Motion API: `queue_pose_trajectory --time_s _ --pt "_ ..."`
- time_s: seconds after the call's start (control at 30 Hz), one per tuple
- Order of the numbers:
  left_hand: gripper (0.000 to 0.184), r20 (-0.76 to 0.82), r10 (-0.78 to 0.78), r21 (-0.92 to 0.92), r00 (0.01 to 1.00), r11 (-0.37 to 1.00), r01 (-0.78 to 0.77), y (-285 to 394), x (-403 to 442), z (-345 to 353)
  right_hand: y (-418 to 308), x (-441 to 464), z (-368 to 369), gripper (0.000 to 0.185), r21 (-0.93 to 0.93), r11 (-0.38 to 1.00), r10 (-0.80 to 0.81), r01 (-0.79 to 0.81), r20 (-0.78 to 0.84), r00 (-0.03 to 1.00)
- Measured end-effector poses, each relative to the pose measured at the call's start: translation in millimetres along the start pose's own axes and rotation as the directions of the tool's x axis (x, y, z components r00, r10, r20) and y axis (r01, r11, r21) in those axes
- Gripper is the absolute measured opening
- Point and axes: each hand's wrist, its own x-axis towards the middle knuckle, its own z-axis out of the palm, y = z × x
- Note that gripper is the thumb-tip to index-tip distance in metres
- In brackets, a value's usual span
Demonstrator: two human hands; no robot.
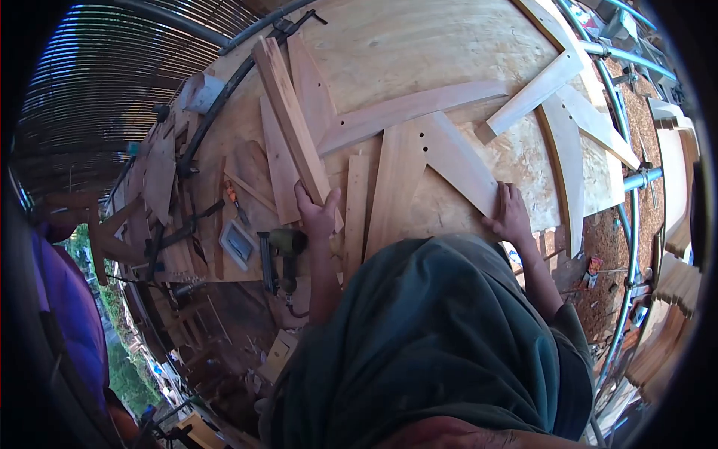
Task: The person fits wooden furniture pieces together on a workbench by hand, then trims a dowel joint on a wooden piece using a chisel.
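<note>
My left hand (318, 213) is closed round the near end of a long squared wooden bar (288, 112), which points away over the sheet. My right hand (511, 213) rests on the lower end of a tapered wooden piece (464, 161), its fingers bent over the end. That piece meets a second wide board (396, 179) at a joint with two dark holes. Beyond them lies another angled pair, with a long tapered arm (426, 105) running to the right. A narrow strip (356, 209) lies between my left hand and the wide board.
A nail gun (284, 254), an orange-handled tool (232, 193) and clamps (187, 232) lie left on the plywood (449, 37). More joined pieces (565, 150) lie right, beside metal pipes (634, 224). A purple-clothed person (71, 314) is at far left.
</note>
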Motion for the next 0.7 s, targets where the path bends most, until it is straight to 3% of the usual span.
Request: queue_pose_trajectory --time_s 0.03,0.07,0.13,0.23,0.33,0.37,0.47,0.53,0.57,0.67,0.7 --pt "0.064 -0.018 0.053 -0.065 0.998 0.996 -0.054 14.4 -10.3 -2.0 -2.2 0.2 -1.2 0.092 0.024 1.0 0.009 -0.01 0.022 1.0" --pt "0.065 -0.039 0.095 -0.019 0.995 0.995 -0.096 28.4 -14.7 -4.4 1.9 0.7 2.9 0.095 -0.033 0.999 0.002 -0.001 0.037 0.999" --pt "0.066 -0.099 0.206 0.049 0.973 0.978 -0.202 52.7 -16.3 -3.2 -13.6 7.3 -7.0 0.097 -0.015 0.994 -0.106 0.106 -0.067 0.992" --pt "0.066 -0.025 0.144 0.384 0.989 0.915 -0.123 74.4 -23.9 -18.5 -67.9 35.6 -42.0 0.095 0.084 0.949 -0.283 0.305 -0.202 0.937" --pt "0.067 0.164 0.138 0.662 0.977 0.718 -0.213 112.5 -34.8 -25.6 -111.3 68.0 -65.7 0.088 0.058 0.856 -0.47 0.513 -0.321 0.822" --pt "0.068 0.253 0.133 0.729 0.958 0.625 -0.279 121.7 -37.3 -28.4 -125.7 76.6 -74.7 0.085 -0.025 0.845 -0.514 0.534 -0.311 0.799" --pt "0.065 0.531 -0.012 0.707 0.848 0.557 -0.435 131.4 -42.3 -35.2 -145.3 94.2 -81.7 0.077 -0.218 0.793 -0.608 0.568 -0.243 0.755" --pt "0.066 0.62 -0.026 0.669 0.784 0.54 -0.511 130.8 -46.5 -41.8 -141.7 107.0 -65.3 0.073 -0.302 0.767 -0.63 0.566 -0.182 0.755" --pt "0.066 0.662 -0.034 0.644 0.749 0.536 -0.546 130.3 -46.4 -42.8 -134.8 111.6 -54.4 0.056 -0.375 0.73 -0.669 0.571 -0.222 0.709" --pt "0.067 0.697 -0.06 0.643 0.714 0.492 -0.587 152.1 -34.1 -54.9 -130.6 113.4 -51.1 0.042 -0.087 0.831 -0.53 0.549 0.171 0.83" --pt "0.068 0.695 0.016 0.668 0.719 0.354 -0.654 169.8 -32.6 -53.6 -129.3 112.7 -45.4 0.04 -0.039 0.841 -0.532 0.54 0.125 0.837"
